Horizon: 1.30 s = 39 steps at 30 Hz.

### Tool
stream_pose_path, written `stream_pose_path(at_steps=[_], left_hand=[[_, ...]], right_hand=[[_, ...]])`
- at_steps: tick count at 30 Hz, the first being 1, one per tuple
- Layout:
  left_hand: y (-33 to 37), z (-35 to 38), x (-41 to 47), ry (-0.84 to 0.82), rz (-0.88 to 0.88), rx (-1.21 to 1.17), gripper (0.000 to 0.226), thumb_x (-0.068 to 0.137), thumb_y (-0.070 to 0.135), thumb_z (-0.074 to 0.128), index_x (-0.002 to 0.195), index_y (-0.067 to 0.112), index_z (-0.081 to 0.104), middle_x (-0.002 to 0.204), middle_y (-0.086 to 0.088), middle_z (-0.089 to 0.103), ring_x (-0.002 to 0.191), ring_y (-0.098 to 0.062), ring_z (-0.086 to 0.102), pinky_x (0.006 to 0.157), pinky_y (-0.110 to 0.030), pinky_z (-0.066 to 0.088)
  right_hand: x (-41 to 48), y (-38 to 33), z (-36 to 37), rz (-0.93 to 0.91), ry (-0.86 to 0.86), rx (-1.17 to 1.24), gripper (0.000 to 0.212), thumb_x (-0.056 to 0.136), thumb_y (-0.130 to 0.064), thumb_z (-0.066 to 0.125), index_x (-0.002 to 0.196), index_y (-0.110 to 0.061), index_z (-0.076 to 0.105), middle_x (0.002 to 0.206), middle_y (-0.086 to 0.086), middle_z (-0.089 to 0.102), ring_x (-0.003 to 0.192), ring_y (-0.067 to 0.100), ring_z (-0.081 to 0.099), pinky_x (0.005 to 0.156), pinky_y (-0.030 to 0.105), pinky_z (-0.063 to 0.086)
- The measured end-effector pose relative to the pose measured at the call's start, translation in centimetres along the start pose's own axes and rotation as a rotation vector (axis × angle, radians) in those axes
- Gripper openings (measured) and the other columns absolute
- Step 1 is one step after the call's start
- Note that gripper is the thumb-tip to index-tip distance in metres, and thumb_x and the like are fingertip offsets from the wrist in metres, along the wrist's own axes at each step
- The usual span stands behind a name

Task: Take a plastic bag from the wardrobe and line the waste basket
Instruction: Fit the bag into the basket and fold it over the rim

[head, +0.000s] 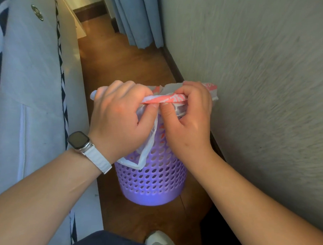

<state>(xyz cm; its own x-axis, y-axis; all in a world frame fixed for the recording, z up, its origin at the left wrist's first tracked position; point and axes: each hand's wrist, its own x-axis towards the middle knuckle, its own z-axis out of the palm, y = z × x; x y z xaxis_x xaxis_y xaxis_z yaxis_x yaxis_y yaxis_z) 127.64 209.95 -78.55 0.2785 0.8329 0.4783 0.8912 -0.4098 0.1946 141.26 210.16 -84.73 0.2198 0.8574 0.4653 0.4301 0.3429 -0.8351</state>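
Observation:
A purple perforated waste basket stands on the wooden floor beside the wall. A white plastic bag with red print lies over its rim, and a loose flap hangs down the near side. My left hand, with a watch on the wrist, pinches the bag's edge at the near rim. My right hand grips the same bunched edge right next to it, thumbs almost touching. The basket's opening and inside are hidden behind my hands.
A bed with a grey-white cover and black zigzag trim runs along the left. A textured wall with dark skirting closes the right. Blue curtains hang at the far end. My shoe is near the basket.

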Motion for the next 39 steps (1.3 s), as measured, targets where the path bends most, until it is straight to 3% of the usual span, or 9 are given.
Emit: stream_pose_path(at_steps=[3, 5, 9, 13, 18, 22, 25, 34, 39], left_hand=[[-0.6, 0.2, 0.0, -0.025, -0.047, -0.032, 0.021, 0.089, 0.032, 0.048, 0.081, 0.015, 0.059, 0.076, 0.002, 0.057, 0.077, -0.02, 0.049, 0.071, -0.029, 0.027], [-1.1, 0.3, 0.1, -0.021, -0.066, -0.051, 0.019, 0.088, 0.03, 0.049, 0.079, 0.015, 0.057, 0.074, 0.007, 0.05, 0.074, -0.021, 0.048, 0.07, -0.032, 0.031], [-1.7, 0.3, 0.2, -0.001, -0.071, -0.101, 0.015, 0.088, 0.021, 0.056, 0.076, 0.012, 0.056, 0.071, 0.006, 0.047, 0.07, -0.024, 0.048, 0.068, -0.046, 0.042], [-1.9, 0.3, 0.2, 0.032, -0.066, -0.148, 0.017, 0.09, 0.02, 0.057, 0.075, 0.01, 0.055, 0.071, 0.004, 0.049, 0.069, -0.02, 0.046, 0.065, -0.046, 0.042], [-2.0, 0.2, 0.2, 0.028, -0.025, -0.167, 0.019, 0.091, 0.022, 0.055, 0.078, 0.008, 0.058, 0.075, 0.006, 0.049, 0.072, -0.022, 0.049, 0.067, -0.045, 0.042], [-1.2, -0.3, 0.1, -0.053, 0.012, -0.069, 0.037, 0.092, 0.043, 0.046, 0.098, 0.012, 0.066, 0.09, -0.002, 0.065, 0.086, -0.022, 0.058, 0.081, -0.028, 0.033], [0.0, -0.2, 0.0, -0.053, 0.011, -0.057, 0.037, 0.093, 0.042, 0.046, 0.107, 0.014, 0.066, 0.098, -0.003, 0.068, 0.091, -0.021, 0.058, 0.085, -0.028, 0.032], [-1.7, 0.3, 0.1, -0.058, -0.042, -0.041, 0.02, 0.09, 0.029, 0.054, 0.085, 0.012, 0.062, 0.078, -0.004, 0.064, 0.074, -0.027, 0.057, 0.066, -0.036, 0.04], [-2.5, 0.1, 0.4, -0.04, -0.028, -0.078, 0.017, 0.089, 0.024, 0.055, 0.081, 0.01, 0.059, 0.074, -0.004, 0.059, 0.071, -0.029, 0.055, 0.064, -0.042, 0.043]], right_hand=[[0.2, 0.7, -0.2, 0.055, -0.051, 0.014, 0.035, 0.083, -0.034, 0.059, 0.105, -0.007, 0.061, 0.119, 0.012, 0.058, 0.118, 0.03, 0.052, 0.107, 0.044, 0.036], [0.5, 1.1, -0.6, 0.09, -0.058, 0.023, 0.038, 0.082, -0.036, 0.058, 0.107, -0.008, 0.063, 0.125, 0.011, 0.057, 0.123, 0.03, 0.05, 0.113, 0.033, 0.029], [1.0, 2.0, -1.3, 0.16, -0.05, 0.029, 0.038, 0.079, -0.04, 0.054, 0.103, -0.013, 0.067, 0.127, 0.003, 0.053, 0.126, 0.02, 0.046, 0.111, 0.033, 0.031], [1.3, 2.6, -1.7, 0.157, -0.03, 0.025, 0.034, 0.081, -0.04, 0.054, 0.1, -0.014, 0.064, 0.117, -0.004, 0.054, 0.118, 0.011, 0.045, 0.104, 0.022, 0.032], [1.1, 2.0, -1.7, 0.096, 0.052, 0.03, 0.028, 0.084, -0.032, 0.058, 0.1, -0.008, 0.06, 0.104, -0.005, 0.051, 0.102, 0.016, 0.051, 0.093, 0.041, 0.044], [1.0, 1.4, -1.3, 0.099, 0.058, -0.022, 0.028, 0.082, -0.032, 0.06, 0.097, -0.009, 0.06, 0.1, -0.001, 0.054, 0.099, 0.02, 0.052, 0.09, 0.04, 0.043], [0.7, 0.8, -0.7, 0.087, 0.023, -0.047, 0.031, 0.082, -0.033, 0.061, 0.1, -0.008, 0.06, 0.105, 0.007, 0.058, 0.103, 0.023, 0.052, 0.094, 0.041, 0.041], [0.1, 0.9, -0.3, 0.07, -0.099, 0.073, 0.039, 0.085, -0.033, 0.06, 0.113, -0.007, 0.06, 0.121, 0.009, 0.057, 0.118, 0.023, 0.052, 0.103, 0.046, 0.041], [1.1, 1.9, -1.6, 0.096, -0.008, 0.148, 0.033, 0.089, -0.028, 0.053, 0.112, -0.007, 0.064, 0.12, 0.005, 0.056, 0.116, 0.024, 0.055, 0.102, 0.049, 0.044]])
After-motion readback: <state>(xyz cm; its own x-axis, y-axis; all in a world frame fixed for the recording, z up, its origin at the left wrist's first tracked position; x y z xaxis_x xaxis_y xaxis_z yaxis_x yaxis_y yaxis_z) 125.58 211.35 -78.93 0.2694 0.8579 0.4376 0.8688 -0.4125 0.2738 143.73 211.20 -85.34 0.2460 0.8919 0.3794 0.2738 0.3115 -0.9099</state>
